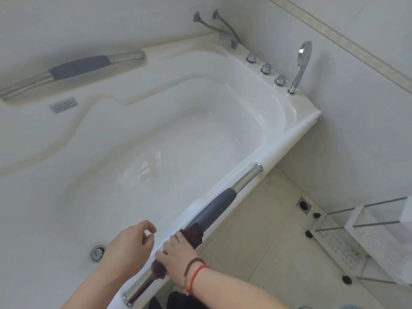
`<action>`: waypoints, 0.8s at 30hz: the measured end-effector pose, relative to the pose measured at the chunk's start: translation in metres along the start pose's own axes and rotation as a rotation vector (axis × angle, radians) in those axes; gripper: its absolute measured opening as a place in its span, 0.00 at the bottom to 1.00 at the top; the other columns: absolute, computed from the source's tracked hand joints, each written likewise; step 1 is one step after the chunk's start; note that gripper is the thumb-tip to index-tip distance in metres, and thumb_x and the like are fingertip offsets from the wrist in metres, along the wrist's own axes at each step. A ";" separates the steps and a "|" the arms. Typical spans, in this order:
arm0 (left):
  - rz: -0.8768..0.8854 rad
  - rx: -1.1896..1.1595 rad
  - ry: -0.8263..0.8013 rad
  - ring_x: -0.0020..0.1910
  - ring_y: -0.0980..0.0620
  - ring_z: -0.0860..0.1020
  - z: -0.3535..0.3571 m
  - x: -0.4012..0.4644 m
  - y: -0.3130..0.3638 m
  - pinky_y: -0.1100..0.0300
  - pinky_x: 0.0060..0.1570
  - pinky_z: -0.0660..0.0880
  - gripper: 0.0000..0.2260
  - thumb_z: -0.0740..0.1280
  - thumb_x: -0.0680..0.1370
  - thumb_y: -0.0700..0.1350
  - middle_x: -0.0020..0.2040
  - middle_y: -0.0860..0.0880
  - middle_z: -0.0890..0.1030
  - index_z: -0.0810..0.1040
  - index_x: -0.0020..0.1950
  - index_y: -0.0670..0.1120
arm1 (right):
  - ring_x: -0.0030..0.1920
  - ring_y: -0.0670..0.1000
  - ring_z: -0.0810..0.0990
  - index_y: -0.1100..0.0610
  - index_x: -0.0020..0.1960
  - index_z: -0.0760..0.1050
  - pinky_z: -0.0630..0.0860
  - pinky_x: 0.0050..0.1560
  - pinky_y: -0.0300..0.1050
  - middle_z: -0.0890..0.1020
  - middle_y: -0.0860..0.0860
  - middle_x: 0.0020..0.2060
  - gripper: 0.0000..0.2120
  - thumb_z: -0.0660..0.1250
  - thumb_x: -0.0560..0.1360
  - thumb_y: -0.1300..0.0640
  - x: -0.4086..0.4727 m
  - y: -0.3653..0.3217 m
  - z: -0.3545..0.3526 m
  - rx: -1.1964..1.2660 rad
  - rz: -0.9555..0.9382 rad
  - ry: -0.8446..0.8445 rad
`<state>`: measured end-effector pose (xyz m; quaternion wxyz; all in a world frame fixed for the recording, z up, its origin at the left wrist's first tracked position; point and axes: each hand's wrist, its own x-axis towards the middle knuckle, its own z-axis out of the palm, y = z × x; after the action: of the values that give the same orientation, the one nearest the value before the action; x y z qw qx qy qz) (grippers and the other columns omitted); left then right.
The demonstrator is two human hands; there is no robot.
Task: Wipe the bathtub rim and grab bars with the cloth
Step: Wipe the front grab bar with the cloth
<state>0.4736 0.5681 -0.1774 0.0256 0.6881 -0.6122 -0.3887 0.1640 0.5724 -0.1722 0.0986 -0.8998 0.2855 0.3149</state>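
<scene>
**Cloth on the near grab bar**

White bathtub (296, 132), dry inside, round drain fitting (97, 252) on its floor. Dark maroon cloth (193, 233) wrapped round near grab bar (219, 202) on the front rim. Right hand (178, 248) clasping cloth and bar. Left hand (131, 238) above the basin, loosely curled, holding nothing. Far grab bar (78, 68) untouched.

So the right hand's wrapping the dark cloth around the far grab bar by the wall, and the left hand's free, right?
Not quite: in the head view the right hand wraps the dark cloth around the near grab bar, not the far one. The left hand is indeed free.
</scene>
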 end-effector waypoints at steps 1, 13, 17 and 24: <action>-0.005 0.003 0.002 0.37 0.56 0.73 0.002 0.000 0.000 0.63 0.35 0.69 0.07 0.57 0.78 0.45 0.39 0.54 0.76 0.72 0.51 0.54 | 0.64 0.62 0.65 0.57 0.65 0.65 0.47 0.71 0.58 0.72 0.59 0.60 0.22 0.64 0.73 0.56 0.061 -0.035 -0.004 -0.079 0.049 0.066; -0.045 0.014 0.035 0.40 0.55 0.74 0.021 0.016 0.030 0.64 0.37 0.68 0.10 0.56 0.78 0.45 0.42 0.54 0.77 0.73 0.55 0.53 | 0.67 0.59 0.64 0.57 0.66 0.67 0.48 0.74 0.56 0.73 0.56 0.63 0.18 0.56 0.79 0.51 0.158 -0.108 0.010 0.089 0.084 0.132; -0.020 0.006 0.066 0.39 0.55 0.73 0.029 0.018 0.040 0.66 0.32 0.65 0.09 0.56 0.78 0.44 0.41 0.54 0.76 0.73 0.55 0.53 | 0.64 0.60 0.64 0.58 0.64 0.67 0.48 0.72 0.54 0.72 0.57 0.60 0.18 0.60 0.78 0.51 0.139 -0.049 0.013 0.182 0.133 0.292; -0.005 -0.030 0.048 0.44 0.54 0.75 0.045 0.027 0.056 0.63 0.39 0.67 0.11 0.57 0.78 0.46 0.46 0.52 0.79 0.73 0.58 0.54 | 0.68 0.55 0.62 0.53 0.66 0.69 0.44 0.74 0.55 0.69 0.56 0.59 0.15 0.53 0.80 0.57 0.153 -0.089 -0.002 0.063 0.288 0.156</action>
<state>0.4004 0.5504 -0.1935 0.0497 0.6985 -0.6036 -0.3813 0.3137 0.5759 -0.2661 0.0584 -0.8678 0.4279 0.2460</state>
